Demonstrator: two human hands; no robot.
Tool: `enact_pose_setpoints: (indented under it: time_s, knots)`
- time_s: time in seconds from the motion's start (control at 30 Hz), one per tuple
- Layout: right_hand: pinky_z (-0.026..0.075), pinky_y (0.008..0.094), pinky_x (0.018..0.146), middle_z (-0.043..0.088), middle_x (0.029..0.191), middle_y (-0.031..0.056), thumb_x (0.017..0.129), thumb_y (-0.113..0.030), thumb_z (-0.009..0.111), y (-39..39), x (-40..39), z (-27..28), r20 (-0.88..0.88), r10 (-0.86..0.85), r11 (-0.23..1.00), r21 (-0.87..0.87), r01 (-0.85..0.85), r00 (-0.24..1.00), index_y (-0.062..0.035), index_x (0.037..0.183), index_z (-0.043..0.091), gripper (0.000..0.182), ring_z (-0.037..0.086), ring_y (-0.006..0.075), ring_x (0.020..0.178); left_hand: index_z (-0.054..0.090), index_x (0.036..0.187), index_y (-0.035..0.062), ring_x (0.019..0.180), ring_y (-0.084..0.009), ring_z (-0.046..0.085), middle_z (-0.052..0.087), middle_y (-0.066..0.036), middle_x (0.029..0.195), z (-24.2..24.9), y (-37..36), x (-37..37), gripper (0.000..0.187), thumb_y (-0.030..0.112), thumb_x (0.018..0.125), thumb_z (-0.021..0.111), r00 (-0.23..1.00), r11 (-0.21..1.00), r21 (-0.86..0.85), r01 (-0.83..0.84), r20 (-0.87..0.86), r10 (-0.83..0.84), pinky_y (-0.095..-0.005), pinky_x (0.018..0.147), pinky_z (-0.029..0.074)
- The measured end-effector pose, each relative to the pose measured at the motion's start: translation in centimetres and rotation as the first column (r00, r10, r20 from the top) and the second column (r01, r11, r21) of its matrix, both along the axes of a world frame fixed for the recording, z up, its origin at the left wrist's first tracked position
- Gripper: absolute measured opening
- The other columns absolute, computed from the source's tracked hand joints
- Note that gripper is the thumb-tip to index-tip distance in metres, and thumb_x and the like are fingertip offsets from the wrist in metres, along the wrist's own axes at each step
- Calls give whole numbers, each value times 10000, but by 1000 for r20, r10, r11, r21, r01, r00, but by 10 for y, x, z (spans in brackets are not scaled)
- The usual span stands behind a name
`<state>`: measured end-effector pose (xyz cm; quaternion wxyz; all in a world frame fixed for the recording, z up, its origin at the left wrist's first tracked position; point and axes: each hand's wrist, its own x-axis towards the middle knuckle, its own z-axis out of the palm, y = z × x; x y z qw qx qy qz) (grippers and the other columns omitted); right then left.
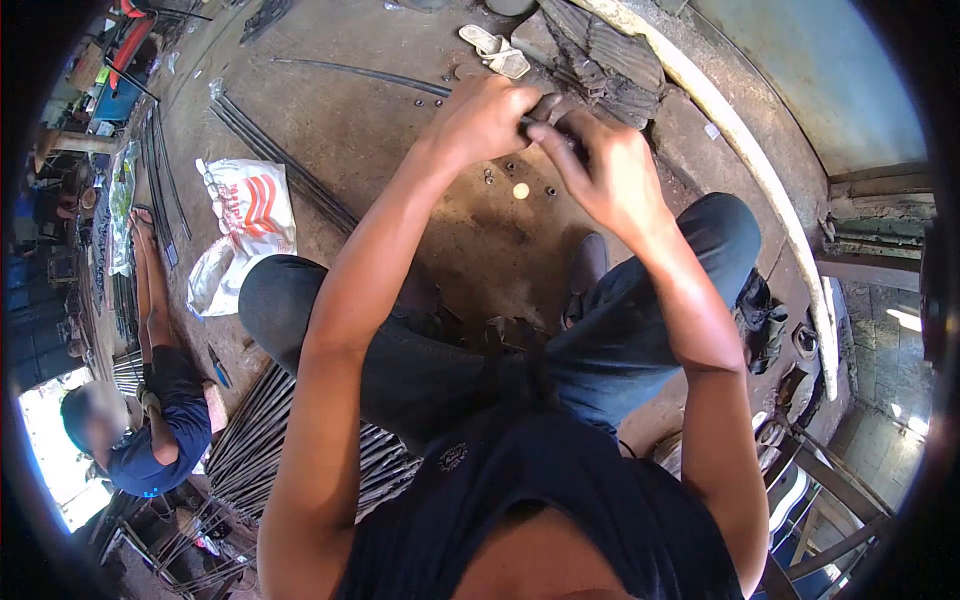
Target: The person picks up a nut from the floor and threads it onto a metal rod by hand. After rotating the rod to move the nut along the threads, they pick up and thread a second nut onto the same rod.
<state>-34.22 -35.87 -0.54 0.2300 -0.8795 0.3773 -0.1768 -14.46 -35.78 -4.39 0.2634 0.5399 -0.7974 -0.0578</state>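
My left hand [485, 118] is closed around the end part of a thin dark rod [365, 72], which stretches away to the left above the floor. Against it, my right hand [612, 165] is closed too, its thumb and fingers pinching at the rod's end. A small dark piece [545, 107] shows between the hands; its kind is hard to make out. Beneath them, several small metal nuts [488, 176] lie scattered on the floor, near a round pale disc [521, 190].
Long dark rods [285, 160] lie at the left beside a white printed sack [248, 210]. A larger rod bundle [260, 430] is by my left side. Another person [160, 440] sits far left. Sandals [495, 50], stones and a long pale pole [740, 120] border the top and right.
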Motion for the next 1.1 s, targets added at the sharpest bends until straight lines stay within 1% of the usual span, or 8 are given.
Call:
enact_pose_setpoints:
  time_s: [0.13, 0.27, 0.4, 0.5, 0.77, 0.9, 1.03, 1.1]
  knots:
    - [545, 448, 690, 645, 1015, 184, 820, -212, 739, -6, 4, -11, 363, 294, 917, -367, -154, 884, -19, 1095, 607, 360, 663, 390, 808, 671, 899, 49, 758, -420, 644, 665, -207, 780, -1, 2, 1, 245, 179, 703, 740, 1000, 1000, 7, 4, -29, -4, -466, 647, 523]
    - [547, 449, 730, 641, 991, 176, 806, -193, 743, -2, -2, -21, 146, 88, 983, -173, -62, 985, -25, 1092, 608, 359, 659, 395, 828, 684, 898, 55, 776, -396, 664, 677, -191, 786, 0, 2, 1, 244, 179, 698, 751, 999, 999, 24, -43, 27, 42, -462, 672, 530]
    - [547, 430, 688, 637, 970, 190, 846, -176, 716, 1, 3, -2, 354, 212, 955, -275, -115, 911, -10, 1077, 608, 304, 662, 385, 830, 694, 906, 61, 791, -377, 678, 689, -172, 792, 3, 4, 0, 253, 184, 694, 756, 999, 999, 32, -37, 27, 37, -458, 690, 535]
    - [545, 435, 701, 636, 960, 190, 859, -151, 700, -1, 5, -20, 295, 251, 919, -372, -131, 922, -3, 1062, 608, 268, 658, 393, 833, 695, 934, 64, 792, -375, 678, 691, -168, 799, 5, 6, -1, 276, 169, 686, 756, 998, 999, 21, -45, 53, 44, -457, 690, 535]
    - [534, 444, 695, 638, 954, 198, 873, -101, 685, -2, 6, -28, 411, 235, 951, -286, -120, 881, 16, 1051, 609, 226, 654, 403, 818, 670, 942, 52, 709, -320, 678, 669, -164, 752, -17, -3, 19, 296, 158, 688, 778, 996, 990, -137, -35, -87, 23, -419, 633, 521]
    - [530, 427, 671, 635, 944, 218, 903, -170, 671, 6, 7, -25, 272, 112, 980, -191, -61, 956, 21, 1059, 614, 253, 658, 392, 794, 663, 911, 34, 635, -286, 665, 634, -178, 695, -22, -2, 35, 246, 172, 747, 784, 968, 981, 63, -181, -162, 189, -411, 579, 475]
    - [530, 417, 656, 623, 943, 237, 919, -247, 656, 10, 9, -12, 138, -24, 1000, 6, 23, 990, 17, 1072, 620, 308, 653, 398, 776, 679, 936, 38, 577, -303, 607, 614, -170, 659, -32, -5, 35, 226, 194, 794, 760, 986, 986, -96, -139, -106, 129, -422, 566, 455]
    - [534, 420, 668, 621, 948, 238, 897, -214, 681, 12, 13, -13, 310, 49, 988, -156, 0, 949, 14, 1101, 611, 314, 661, 388, 781, 677, 894, 43, 618, -342, 631, 636, -175, 674, -30, -4, 35, 191, 195, 802, 744, 984, 983, -99, -154, -104, 144, -445, 582, 477]
